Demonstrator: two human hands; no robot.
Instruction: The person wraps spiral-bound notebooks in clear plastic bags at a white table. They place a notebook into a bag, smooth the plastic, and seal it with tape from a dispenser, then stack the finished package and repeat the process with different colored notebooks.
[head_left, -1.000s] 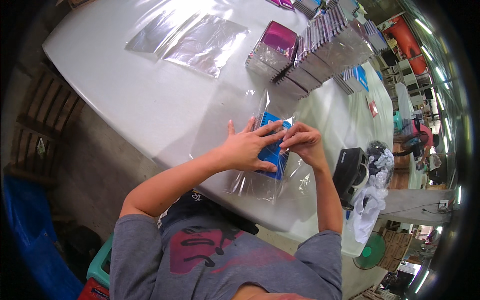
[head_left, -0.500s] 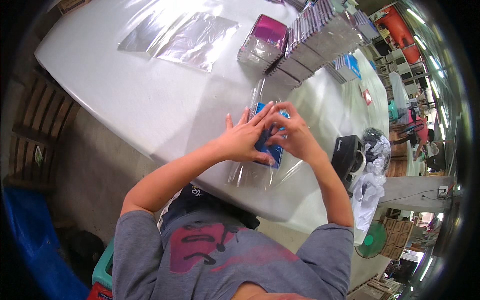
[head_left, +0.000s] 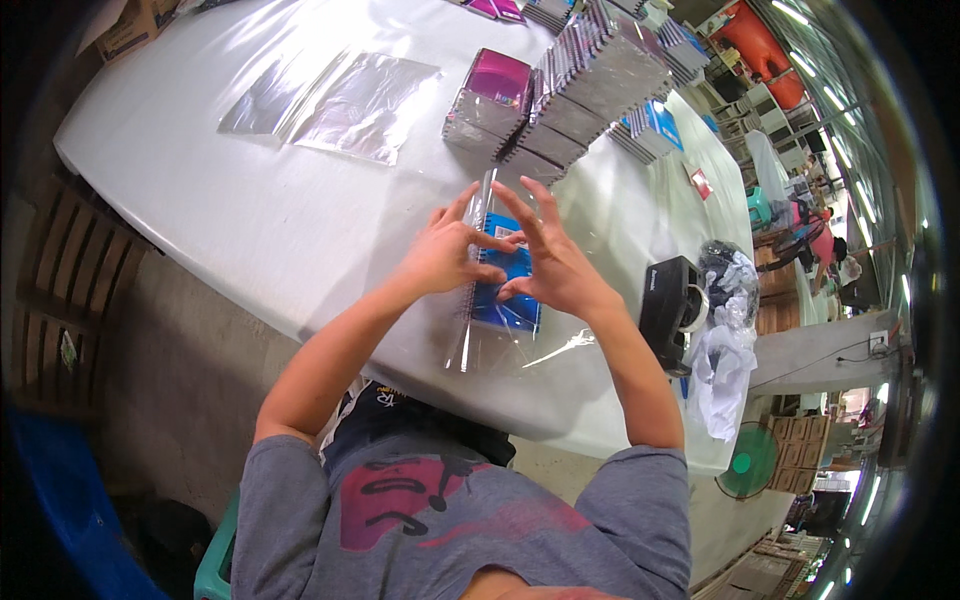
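A blue spiral notebook [head_left: 512, 312] lies on the white-covered table in front of me, on a sheet of clear plastic film [head_left: 460, 345] that stretches past its top and bottom ends. My left hand [head_left: 443, 252] is over its coiled edge, fingers apart, with the thumb and a finger reaching onto the cover. Above the right side of the notebook, my right hand [head_left: 556, 264] has its fingers spread and thumb stretched toward the cover. Neither hand is closed on anything. How firmly the fingertips touch the film cannot be made out.
Clear plastic sheets [head_left: 365, 105] lie at the far left. Stacked spiral notebooks [head_left: 590, 95] stand beyond my hands, beside a purple-topped pile [head_left: 497, 80] and blue notebooks [head_left: 655, 130]. A black tape dispenser [head_left: 664, 310] and crumpled plastic [head_left: 725, 350] are at the right.
My hands have moved apart, uncovering more of the notebook. The right fingers have gone from curled together to spread. The film's left edge now stands up along the coil.
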